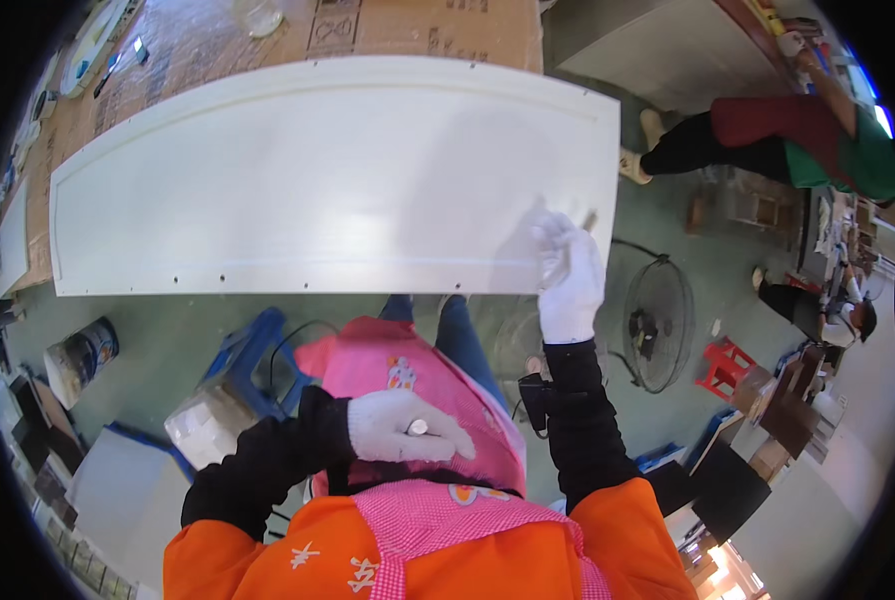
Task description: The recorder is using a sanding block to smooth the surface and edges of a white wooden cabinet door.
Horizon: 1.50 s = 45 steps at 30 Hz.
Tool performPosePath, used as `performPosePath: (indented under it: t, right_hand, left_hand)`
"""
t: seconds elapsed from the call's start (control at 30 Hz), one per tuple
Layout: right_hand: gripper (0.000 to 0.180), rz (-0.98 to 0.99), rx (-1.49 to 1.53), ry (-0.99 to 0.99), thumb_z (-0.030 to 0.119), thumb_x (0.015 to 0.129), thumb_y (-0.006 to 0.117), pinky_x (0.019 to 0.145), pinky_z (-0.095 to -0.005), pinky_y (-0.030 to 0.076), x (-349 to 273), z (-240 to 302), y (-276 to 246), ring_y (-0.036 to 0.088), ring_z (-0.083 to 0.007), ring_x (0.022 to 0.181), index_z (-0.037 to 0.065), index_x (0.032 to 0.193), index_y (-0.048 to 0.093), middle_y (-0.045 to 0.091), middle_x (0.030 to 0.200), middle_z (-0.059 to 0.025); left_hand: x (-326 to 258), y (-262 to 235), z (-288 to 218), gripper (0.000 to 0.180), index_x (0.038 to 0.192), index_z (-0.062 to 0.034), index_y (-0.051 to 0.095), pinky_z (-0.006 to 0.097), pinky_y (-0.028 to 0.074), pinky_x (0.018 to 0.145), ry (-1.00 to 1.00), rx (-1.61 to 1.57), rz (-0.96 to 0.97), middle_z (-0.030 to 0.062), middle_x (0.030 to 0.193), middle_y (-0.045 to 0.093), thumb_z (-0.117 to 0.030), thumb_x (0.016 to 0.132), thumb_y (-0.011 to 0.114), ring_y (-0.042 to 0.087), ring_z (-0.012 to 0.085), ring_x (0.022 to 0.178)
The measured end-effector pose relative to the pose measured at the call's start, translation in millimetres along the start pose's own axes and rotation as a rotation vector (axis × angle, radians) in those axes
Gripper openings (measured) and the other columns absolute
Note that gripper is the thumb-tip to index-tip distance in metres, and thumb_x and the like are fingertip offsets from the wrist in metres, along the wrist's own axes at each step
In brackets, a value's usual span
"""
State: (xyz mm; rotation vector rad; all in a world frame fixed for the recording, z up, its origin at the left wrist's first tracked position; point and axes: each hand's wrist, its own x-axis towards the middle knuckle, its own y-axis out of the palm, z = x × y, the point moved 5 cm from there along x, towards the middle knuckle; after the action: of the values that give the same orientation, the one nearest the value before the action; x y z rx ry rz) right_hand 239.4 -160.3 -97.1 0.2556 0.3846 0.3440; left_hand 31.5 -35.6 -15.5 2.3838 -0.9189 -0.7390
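right gloved hand [570, 275] grips a small brush-like tool against the long white rectangular panel [337, 180] to steady it, while the left gloved hand [407, 427] pinches a small silvery round piece [418, 427] at the pink apron [407, 375]

Workshop interior: green floor [197, 335]; cardboard-covered bench [407, 30]; floor fan [657, 322]; red stool [724, 365]; blue stool [252, 360]; paint bucket [79, 358]; bright daylight at lower right.

White lacquered panel, cloth gloves

The panel [317, 180] looks smooth and satin white; the left hand [407, 427] and right hand [570, 280] wear white knitted cloth gloves; matt brown cardboard [407, 30] lies beneath; the apron [407, 380] is pink checked cloth.
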Motion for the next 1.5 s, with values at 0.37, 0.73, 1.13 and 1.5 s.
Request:
performPosePath:
  t: [0.37, 0.73, 1.13, 1.5]
  right_hand:
    - [0.028, 0.467, 0.002, 0.476, 0.028, 0.107, 0.052, 0.07, -0.0283, 0.058, -47.7, -42.7, 123.2, 0.071, -0.0149, 0.082, 0.002, 0.113, 0.062, 0.071, 0.102, -0.0091]
    - [0.031, -0.002, -0.168, 0.294, 0.037, 0.106, 0.053, 0.049, -0.0238, 0.049, -14.4, -13.4, 28.5, 0.062, -0.0085, 0.056, 0.007, 0.102, 0.062, 0.065, 0.077, -0.0008]
    - [0.031, 0.186, 0.066, 0.333, 0.025, 0.107, 0.055, 0.082, -0.0253, 0.052, -58.6, -28.5, 100.5, 0.063, -0.0102, 0.094, 0.001, 0.125, 0.062, 0.065, 0.099, -0.0006]
    - [0.033, 0.117, -0.102, 0.216, 0.022, 0.106, 0.057, 0.1, -0.0272, 0.046, -57.5, -46.7, 79.7, 0.059, -0.0116, 0.113, -0.001, 0.128, 0.062, 0.064, 0.121, -0.0034]
  left_hand:
    - [-14.7, -6.8, -33.6, 0.027, 0.121, 0.0023, 0.071, 0.027, 0.057, 0.074, 0.007, -0.024, -0.074, 0.0122, 0.108, 0.077, -0.01, 0.097, 0.066, 0.07, 0.0145, 0.079]
    - [-30.8, -36.9, -46.9, 0.033, 0.13, 0.0039, 0.063, 0.026, 0.055, 0.067, 0.258, -0.122, -0.505, 0.0158, 0.117, 0.072, -0.014, 0.106, 0.05, 0.07, 0.0167, 0.08]
    - [-7.5, -89.1, -23.0, 0.04, 0.141, -0.0022, 0.051, 0.032, 0.058, 0.083, 0.459, 0.178, -0.934, 0.0119, 0.134, 0.058, -0.019, 0.105, 0.049, 0.064, 0.0183, 0.109]
    - [24.0, -86.7, -14.7, 0.028, 0.127, -0.0029, 0.056, 0.025, 0.052, 0.074, 0.372, -0.131, -0.834, 0.0037, 0.105, 0.063, -0.013, 0.1, 0.056, 0.061, 0.0092, 0.089]
